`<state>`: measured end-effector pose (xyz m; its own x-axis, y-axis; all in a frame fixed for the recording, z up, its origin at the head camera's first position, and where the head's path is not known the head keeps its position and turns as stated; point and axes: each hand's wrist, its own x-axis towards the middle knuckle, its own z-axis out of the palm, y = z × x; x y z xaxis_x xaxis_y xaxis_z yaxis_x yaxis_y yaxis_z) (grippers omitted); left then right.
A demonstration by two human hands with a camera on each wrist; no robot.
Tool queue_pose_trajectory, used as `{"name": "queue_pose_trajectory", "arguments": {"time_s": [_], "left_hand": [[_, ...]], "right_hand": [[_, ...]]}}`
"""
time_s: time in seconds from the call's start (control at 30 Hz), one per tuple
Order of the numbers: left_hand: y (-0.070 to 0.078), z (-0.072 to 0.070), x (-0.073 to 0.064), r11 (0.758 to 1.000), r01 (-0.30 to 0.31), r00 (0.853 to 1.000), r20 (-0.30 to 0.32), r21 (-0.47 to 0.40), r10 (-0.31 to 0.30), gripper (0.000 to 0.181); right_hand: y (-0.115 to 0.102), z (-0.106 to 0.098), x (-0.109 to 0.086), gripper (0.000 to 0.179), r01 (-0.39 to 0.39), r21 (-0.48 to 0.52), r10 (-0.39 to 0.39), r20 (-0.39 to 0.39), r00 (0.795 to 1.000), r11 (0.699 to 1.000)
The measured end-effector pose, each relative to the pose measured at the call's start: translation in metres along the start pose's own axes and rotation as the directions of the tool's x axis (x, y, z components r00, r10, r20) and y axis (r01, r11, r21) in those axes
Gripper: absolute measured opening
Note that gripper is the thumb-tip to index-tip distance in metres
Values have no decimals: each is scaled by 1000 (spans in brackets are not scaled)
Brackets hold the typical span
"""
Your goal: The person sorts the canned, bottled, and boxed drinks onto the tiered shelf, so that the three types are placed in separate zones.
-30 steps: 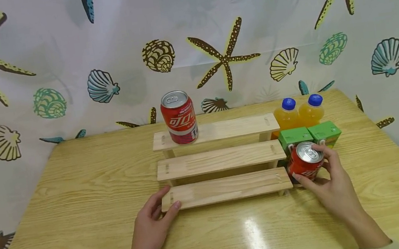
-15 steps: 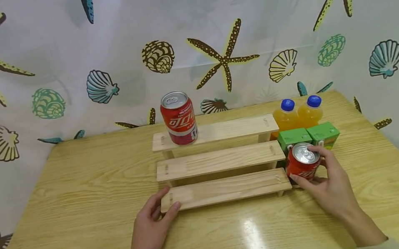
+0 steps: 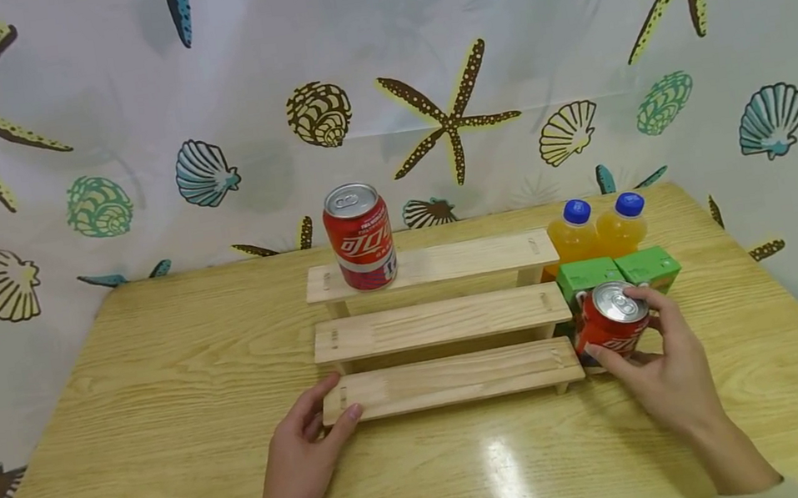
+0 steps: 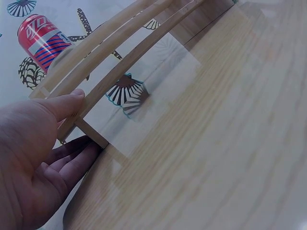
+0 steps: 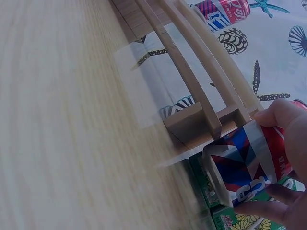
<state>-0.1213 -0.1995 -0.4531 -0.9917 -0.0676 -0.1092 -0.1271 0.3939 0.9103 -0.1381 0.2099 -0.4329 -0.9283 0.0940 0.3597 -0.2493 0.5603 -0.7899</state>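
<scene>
A three-step wooden display rack (image 3: pixel 439 321) stands on the table. My left hand (image 3: pixel 304 451) holds the left end of its lowest step, thumb on top; in the left wrist view the fingers (image 4: pixel 79 160) reach beside the leg. A red soda can (image 3: pixel 356 242) stands upright at the left of the top step. My right hand (image 3: pixel 668 373) grips a second red soda can (image 3: pixel 610 330) by its sides, at the rack's right end. That can's bottom rim and blue-and-white print show in the right wrist view, in front of green drink cartons (image 5: pixel 244 218).
Behind the held can are two green cartons (image 3: pixel 589 271), then two orange juice bottles (image 3: pixel 573 236) with blue caps. They sit close to the rack's right side. A cloth printed with shells and starfish (image 3: pixel 231 69) hangs behind the wooden table (image 3: pixel 184 395).
The can in my right hand shifts slightly left, then back right, over the last second. My left hand keeps its hold on the rack, and the other can stays put.
</scene>
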Motion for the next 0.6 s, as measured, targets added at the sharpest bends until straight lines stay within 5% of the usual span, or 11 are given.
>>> {"name": "queue_pose_trajectory", "arguments": {"time_s": [0.6], "left_hand": [[-1, 1, 1, 1000, -2, 1000, -2, -5, 2, 62]], "right_hand": [[-9, -8, 4, 82, 25, -24, -26, -32, 999, 999]]}}
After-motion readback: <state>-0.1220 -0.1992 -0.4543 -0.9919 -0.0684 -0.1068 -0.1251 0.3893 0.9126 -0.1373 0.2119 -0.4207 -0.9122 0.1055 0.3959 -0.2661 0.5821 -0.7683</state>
